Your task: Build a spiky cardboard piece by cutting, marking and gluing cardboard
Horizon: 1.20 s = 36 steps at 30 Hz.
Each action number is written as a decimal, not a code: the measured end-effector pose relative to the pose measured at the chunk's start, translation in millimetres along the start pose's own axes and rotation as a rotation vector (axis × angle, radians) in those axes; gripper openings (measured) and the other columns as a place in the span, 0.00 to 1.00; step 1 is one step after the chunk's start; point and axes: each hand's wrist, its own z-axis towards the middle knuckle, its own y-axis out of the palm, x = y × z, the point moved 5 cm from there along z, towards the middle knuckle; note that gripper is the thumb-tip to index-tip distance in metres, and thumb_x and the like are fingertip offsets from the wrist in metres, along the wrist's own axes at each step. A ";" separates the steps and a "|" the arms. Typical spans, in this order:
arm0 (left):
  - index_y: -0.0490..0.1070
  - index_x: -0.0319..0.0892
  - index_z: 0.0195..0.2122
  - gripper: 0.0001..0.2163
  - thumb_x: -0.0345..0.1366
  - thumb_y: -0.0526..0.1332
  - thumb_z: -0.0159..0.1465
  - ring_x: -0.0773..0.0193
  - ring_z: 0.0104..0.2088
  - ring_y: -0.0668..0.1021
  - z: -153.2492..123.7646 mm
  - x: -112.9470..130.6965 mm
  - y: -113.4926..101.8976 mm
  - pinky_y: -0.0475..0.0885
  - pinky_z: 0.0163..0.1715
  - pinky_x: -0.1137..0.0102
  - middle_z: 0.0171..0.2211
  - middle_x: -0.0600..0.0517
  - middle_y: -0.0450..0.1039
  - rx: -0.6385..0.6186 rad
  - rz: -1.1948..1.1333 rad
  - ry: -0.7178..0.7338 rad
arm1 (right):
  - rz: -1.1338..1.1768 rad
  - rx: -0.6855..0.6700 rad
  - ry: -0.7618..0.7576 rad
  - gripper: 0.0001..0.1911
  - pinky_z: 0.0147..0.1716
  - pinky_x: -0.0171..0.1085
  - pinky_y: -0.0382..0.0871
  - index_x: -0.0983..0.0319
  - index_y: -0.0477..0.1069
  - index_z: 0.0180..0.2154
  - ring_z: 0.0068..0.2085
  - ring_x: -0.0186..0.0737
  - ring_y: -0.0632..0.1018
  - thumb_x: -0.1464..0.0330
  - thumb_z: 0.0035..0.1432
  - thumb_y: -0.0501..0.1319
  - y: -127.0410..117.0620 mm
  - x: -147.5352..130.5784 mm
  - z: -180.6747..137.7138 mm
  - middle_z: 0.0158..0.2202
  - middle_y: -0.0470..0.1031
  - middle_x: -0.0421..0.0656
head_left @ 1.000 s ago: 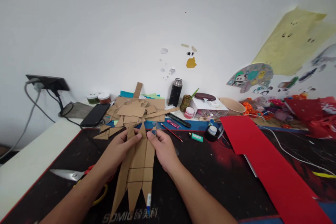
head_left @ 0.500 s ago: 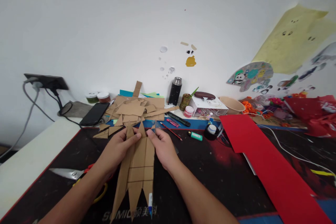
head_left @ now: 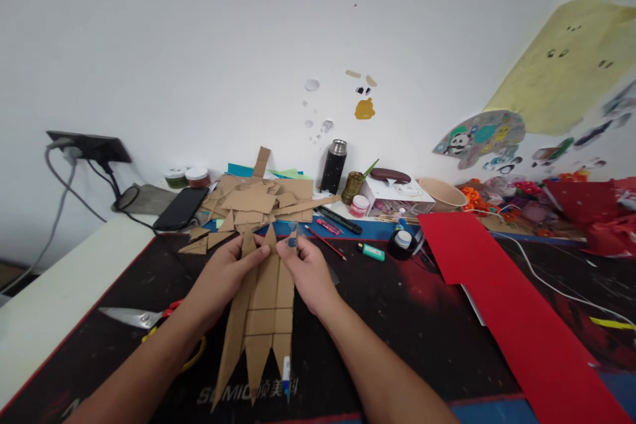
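A brown cardboard cutout (head_left: 267, 291) with creased lines and pointed tips at both ends lies lengthwise before me. My left hand (head_left: 233, 264) grips its far left part, thumb on top and fingers behind. On the far right part, my right hand (head_left: 305, 265) pinches the cardboard near a pointed tip, with its fingertips partly hidden. A blue and white pen (head_left: 286, 374) lies at the near end, by the right point. Scissors (head_left: 139, 317) with red and yellow handles rest on the mat, partly covered by my left forearm.
Cardboard scraps (head_left: 248, 202) are heaped beyond my hands. A phone (head_left: 181, 209), a black flask (head_left: 334, 167), a green cutter (head_left: 339, 219), a red pencil (head_left: 325, 242) and a green lighter-like item (head_left: 371, 252) lie around. Red card (head_left: 511, 305) covers the right side of the dark mat (head_left: 387, 331).
The view has shifted slightly. Both hands keep hold of the cardboard in much the same place, and its far tips appear a little higher.
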 end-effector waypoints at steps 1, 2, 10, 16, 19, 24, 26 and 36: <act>0.78 0.44 0.38 0.24 0.56 0.79 0.51 0.56 0.32 0.81 -0.6 0.9 0.1 0.75 0.34 0.67 0.32 0.53 0.82 0.008 -0.003 -0.001 | -0.006 -0.002 0.009 0.20 0.40 0.40 0.71 0.58 0.77 0.36 0.36 0.43 0.76 0.48 0.57 0.72 0.8 0.5 -0.5 0.33 0.77 0.39; 0.78 0.44 0.38 0.24 0.56 0.79 0.51 0.56 0.32 0.81 -1.0 1.6 0.2 0.75 0.34 0.67 0.32 0.53 0.82 0.011 -0.008 -0.001 | -0.020 0.001 0.017 0.20 0.39 0.39 0.70 0.58 0.76 0.35 0.35 0.43 0.75 0.49 0.56 0.73 1.3 0.9 -1.0 0.32 0.76 0.39; 0.78 0.44 0.35 0.23 0.54 0.81 0.49 0.59 0.30 0.79 1.3 -0.1 0.8 0.74 0.33 0.68 0.30 0.54 0.80 0.000 -0.054 0.013 | 0.037 -0.005 0.071 0.20 0.39 0.40 0.69 0.57 0.71 0.32 0.34 0.41 0.74 0.51 0.54 0.74 3.3 3.1 -2.3 0.31 0.75 0.37; 0.80 0.45 0.41 0.24 0.56 0.79 0.52 0.52 0.34 0.84 0.9 -3.4 3.5 0.79 0.36 0.64 0.36 0.49 0.86 0.009 -0.055 -0.030 | 0.067 0.031 0.079 0.20 0.40 0.41 0.72 0.57 0.73 0.33 0.35 0.44 0.78 0.51 0.53 0.74 0.2 1.5 -1.6 0.32 0.78 0.38; 0.82 0.47 0.50 0.25 0.54 0.77 0.56 0.49 0.41 0.87 -0.5 -5.7 6.5 0.81 0.43 0.61 0.45 0.46 0.88 -0.057 -0.094 -0.040 | 0.091 0.097 0.066 0.19 0.42 0.43 0.74 0.57 0.75 0.36 0.37 0.45 0.80 0.51 0.53 0.74 -8.9 -1.9 1.6 0.34 0.81 0.39; 0.83 0.48 0.52 0.24 0.47 0.79 0.56 0.47 0.43 0.88 -5.6 -10.3 14.2 0.82 0.45 0.59 0.48 0.46 0.88 -0.227 -0.068 -0.123 | 0.109 0.219 0.044 0.22 0.44 0.45 0.76 0.58 0.76 0.37 0.40 0.49 0.83 0.48 0.52 0.74 -27.0 -3.9 8.9 0.37 0.84 0.42; 0.84 0.47 0.49 0.22 0.47 0.79 0.54 0.46 0.40 0.88 -7.4 -12.1 16.1 0.83 0.42 0.59 0.44 0.46 0.88 -0.261 -0.030 -0.156 | 0.128 0.227 0.037 0.23 0.45 0.46 0.77 0.58 0.77 0.38 0.41 0.51 0.84 0.48 0.52 0.75 -29.2 -4.6 10.5 0.38 0.85 0.43; 0.82 0.42 0.50 0.32 0.58 0.79 0.50 0.44 0.37 0.87 1.9 -1.5 -0.2 0.82 0.33 0.60 0.40 0.43 0.88 0.017 -0.021 -0.020 | 0.139 -0.011 0.033 0.26 0.53 0.49 0.77 0.58 0.83 0.45 0.48 0.52 0.85 0.46 0.56 0.74 1.6 -0.4 0.7 0.46 0.87 0.46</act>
